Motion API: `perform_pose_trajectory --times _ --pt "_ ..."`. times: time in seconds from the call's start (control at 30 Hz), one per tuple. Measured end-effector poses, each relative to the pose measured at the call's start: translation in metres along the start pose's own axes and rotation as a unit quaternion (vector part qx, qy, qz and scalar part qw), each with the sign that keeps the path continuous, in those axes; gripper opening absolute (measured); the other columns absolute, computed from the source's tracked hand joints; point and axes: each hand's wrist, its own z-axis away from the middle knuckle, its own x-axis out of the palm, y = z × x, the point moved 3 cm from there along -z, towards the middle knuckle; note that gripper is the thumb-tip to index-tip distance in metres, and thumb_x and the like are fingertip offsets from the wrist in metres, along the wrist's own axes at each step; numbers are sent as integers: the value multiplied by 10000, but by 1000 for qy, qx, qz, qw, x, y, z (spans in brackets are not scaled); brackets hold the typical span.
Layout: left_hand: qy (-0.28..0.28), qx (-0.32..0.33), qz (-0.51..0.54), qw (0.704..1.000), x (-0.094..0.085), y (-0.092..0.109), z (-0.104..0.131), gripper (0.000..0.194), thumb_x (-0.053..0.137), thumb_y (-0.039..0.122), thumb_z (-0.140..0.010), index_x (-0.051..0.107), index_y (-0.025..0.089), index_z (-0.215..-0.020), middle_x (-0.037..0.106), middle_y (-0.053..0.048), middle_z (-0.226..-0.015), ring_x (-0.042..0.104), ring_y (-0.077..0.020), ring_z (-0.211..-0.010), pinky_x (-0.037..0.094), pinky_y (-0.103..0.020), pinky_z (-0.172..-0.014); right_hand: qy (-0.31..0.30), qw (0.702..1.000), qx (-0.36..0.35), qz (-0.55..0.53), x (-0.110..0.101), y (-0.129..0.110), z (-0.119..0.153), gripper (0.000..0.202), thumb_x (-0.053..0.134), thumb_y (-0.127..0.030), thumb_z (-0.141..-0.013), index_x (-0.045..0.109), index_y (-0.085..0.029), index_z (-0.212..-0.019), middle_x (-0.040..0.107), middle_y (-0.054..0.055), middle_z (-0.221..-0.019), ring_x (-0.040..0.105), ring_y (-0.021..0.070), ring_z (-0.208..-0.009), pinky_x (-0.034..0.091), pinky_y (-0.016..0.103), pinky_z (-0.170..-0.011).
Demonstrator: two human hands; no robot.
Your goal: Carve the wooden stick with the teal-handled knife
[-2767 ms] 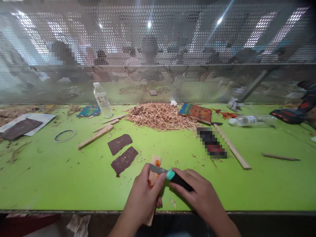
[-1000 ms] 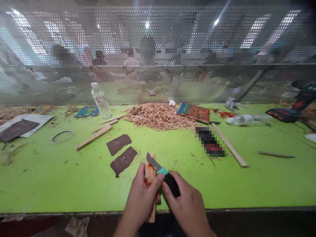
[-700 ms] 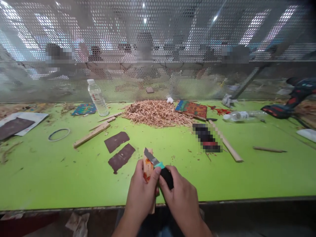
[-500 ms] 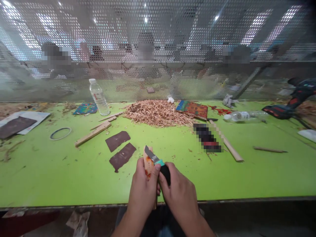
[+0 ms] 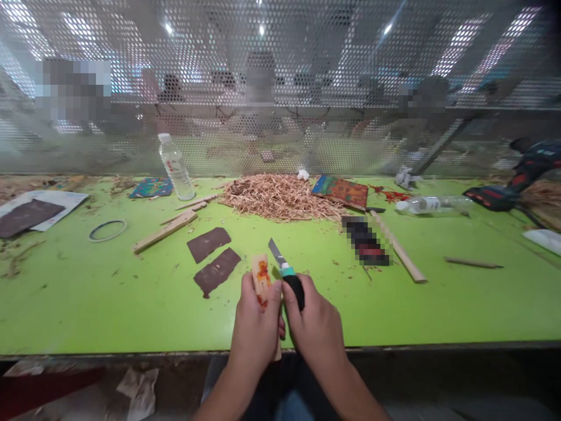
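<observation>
My left hand (image 5: 258, 318) is wrapped round a pale strip of wood (image 5: 262, 270) with orange-red stains on its upper face; the strip's lower end shows below the hand. In my right hand (image 5: 318, 318) is a knife (image 5: 287, 272) with a black and teal handle, its blade pointing up and slightly left. The blade stands just right of the wood, apart from it. Both hands are close together above the table's near edge. Beyond them lie two brown sandpaper pieces (image 5: 218, 272) on the green tabletop (image 5: 166, 310).
A pile of wood shavings (image 5: 280, 199) lies against the perforated screen (image 5: 280, 140). A water bottle (image 5: 176, 169) stands left of it, near a wooden stick (image 5: 165, 233). On the right are a wooden rod (image 5: 401, 251), a lying bottle (image 5: 432, 204), a pencil-like stick (image 5: 473, 262) and a cordless drill (image 5: 512, 190).
The knife blade has come off the wood's face and swung to the right, now more upright. My left hand keeps its hold on the wood.
</observation>
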Motion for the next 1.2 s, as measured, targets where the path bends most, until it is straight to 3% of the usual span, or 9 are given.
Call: perform_pose_trajectory --times 0.37,1.03,1.2 --pt "-28 10 47 998 -2 -3 -2 393 527 614 -964 431 250 -1079 528 99 -596 535 -127 -427 465 -219 -417 -56 989 -34 -132 -11 3 2 377 462 -500 -1046 692 -224 -1162 795 45 -883 760 237 -764 463 264 -618" --pt "1 7 39 999 -4 -5 3 480 557 642 -941 465 253 -1207 543 94 -590 550 -146 -431 488 -241 -419 -28 989 -88 -112 -3 8 8 431 482 -481 -1054 685 -191 -1300 804 88 -1099 784 255 -928 554 277 -716" --pt "9 7 17 1000 -3 -5 2 446 546 656 -933 480 249 -1103 554 92 -565 554 -146 -407 472 -233 -412 -7 993 -86 -77 -4 8 10 441 470 -498 -1057 713 -203 -1276 802 117 -1112 789 248 -904 562 268 -705"
